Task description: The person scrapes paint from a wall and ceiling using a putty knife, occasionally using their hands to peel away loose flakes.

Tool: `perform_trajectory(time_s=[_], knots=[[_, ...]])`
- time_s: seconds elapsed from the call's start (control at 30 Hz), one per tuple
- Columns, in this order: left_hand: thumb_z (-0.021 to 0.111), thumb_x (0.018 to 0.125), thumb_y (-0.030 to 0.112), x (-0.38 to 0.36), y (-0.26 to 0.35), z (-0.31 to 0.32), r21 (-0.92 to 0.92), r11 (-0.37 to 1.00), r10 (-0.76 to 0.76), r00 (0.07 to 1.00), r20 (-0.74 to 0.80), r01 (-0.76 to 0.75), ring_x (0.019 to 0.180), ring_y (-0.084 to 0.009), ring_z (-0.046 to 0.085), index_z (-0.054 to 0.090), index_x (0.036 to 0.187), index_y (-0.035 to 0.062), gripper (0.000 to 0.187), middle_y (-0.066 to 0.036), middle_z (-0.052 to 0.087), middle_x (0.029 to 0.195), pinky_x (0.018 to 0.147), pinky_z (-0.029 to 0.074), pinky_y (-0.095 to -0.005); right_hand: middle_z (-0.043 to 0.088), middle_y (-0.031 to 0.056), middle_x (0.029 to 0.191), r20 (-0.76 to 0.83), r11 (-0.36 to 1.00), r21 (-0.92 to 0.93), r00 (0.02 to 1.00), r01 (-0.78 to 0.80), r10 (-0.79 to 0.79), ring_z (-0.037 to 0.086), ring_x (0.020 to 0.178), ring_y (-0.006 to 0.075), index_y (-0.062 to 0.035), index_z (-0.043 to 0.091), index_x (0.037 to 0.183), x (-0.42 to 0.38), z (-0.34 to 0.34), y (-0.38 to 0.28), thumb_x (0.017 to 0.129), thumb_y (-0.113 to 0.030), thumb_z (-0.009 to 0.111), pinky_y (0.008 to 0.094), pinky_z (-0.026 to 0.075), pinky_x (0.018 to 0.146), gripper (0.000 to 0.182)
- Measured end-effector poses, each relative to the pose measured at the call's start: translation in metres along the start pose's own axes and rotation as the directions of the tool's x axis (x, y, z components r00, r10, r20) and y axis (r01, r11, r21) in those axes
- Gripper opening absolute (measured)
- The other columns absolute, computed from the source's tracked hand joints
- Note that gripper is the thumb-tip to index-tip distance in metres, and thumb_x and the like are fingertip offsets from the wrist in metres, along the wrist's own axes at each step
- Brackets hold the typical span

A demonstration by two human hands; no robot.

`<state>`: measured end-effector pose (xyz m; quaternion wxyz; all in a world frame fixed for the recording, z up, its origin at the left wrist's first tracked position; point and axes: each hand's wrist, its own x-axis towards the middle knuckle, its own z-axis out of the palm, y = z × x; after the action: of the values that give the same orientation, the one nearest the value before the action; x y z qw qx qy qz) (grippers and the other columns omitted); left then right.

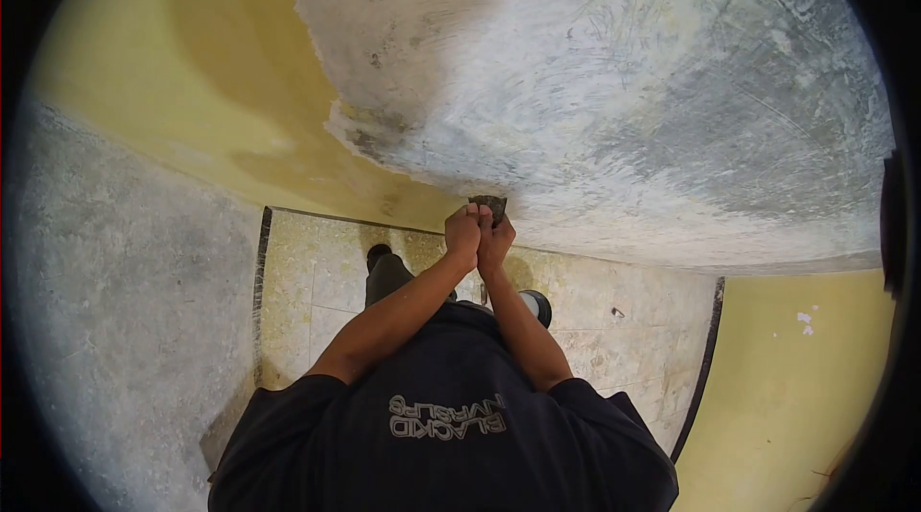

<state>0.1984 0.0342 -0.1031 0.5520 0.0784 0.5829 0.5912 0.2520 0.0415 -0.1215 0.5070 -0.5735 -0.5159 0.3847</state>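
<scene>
Both my hands are together at the wall, in the middle of the head view. My left hand (pixel 462 236) and my right hand (pixel 496 241) are closed round a dark, flat scraper-like tool (pixel 491 204). Its blade end lies against the wall, by the lower border between yellow paint (pixel 384 193) and the bare grey-white surface (pixel 576 128). Part of its handle seems to show below my hands. The fingers partly hide the tool, so its exact shape is unclear.
A speckled tile floor (pixel 614 339) lies below, with a small object (pixel 617 312) on it at the right. My feet stand near the wall's base. A grey wall (pixel 134 291) is at the left, and a yellow wall (pixel 796 387) at the right.
</scene>
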Motion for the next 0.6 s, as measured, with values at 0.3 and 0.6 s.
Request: perform_trajectory(time_s=[0.3, 0.6], knots=[[0.046, 0.089, 0.003, 0.004, 0.001, -0.005, -0.084, 0.996, -0.018, 0.999, 0.038, 0.021, 0.072, -0.0128, 0.052, 0.059, 0.081, 0.0016, 0.015, -0.003, 0.056, 0.077, 0.066, 0.044, -0.0286, 0.064, 0.0115, 0.069, 0.035, 0.996, -0.068, 0.997, -0.059, 0.062, 0.055, 0.062, 0.0136, 0.0042, 0.061, 0.087, -0.003, -0.001, -0.015, 0.087, -0.017, 0.057, 0.0312, 0.046, 0.058, 0.021], [0.046, 0.091, 0.007, -0.004, 0.01, -0.002, 0.001, 0.999, 0.048, 0.999, 0.016, -0.048, 0.071, -0.0125, 0.051, 0.059, 0.08, -0.0005, 0.019, -0.004, 0.057, 0.076, 0.064, 0.043, -0.029, 0.059, 0.0047, 0.064, 0.072, 0.985, 0.145, 0.993, -0.098, 0.089, 0.05, 0.06, 0.0108, 0.0021, 0.061, 0.083, -0.002, 0.003, 0.0, 0.089, -0.021, 0.058, 0.0286, 0.044, 0.055, 0.024]])
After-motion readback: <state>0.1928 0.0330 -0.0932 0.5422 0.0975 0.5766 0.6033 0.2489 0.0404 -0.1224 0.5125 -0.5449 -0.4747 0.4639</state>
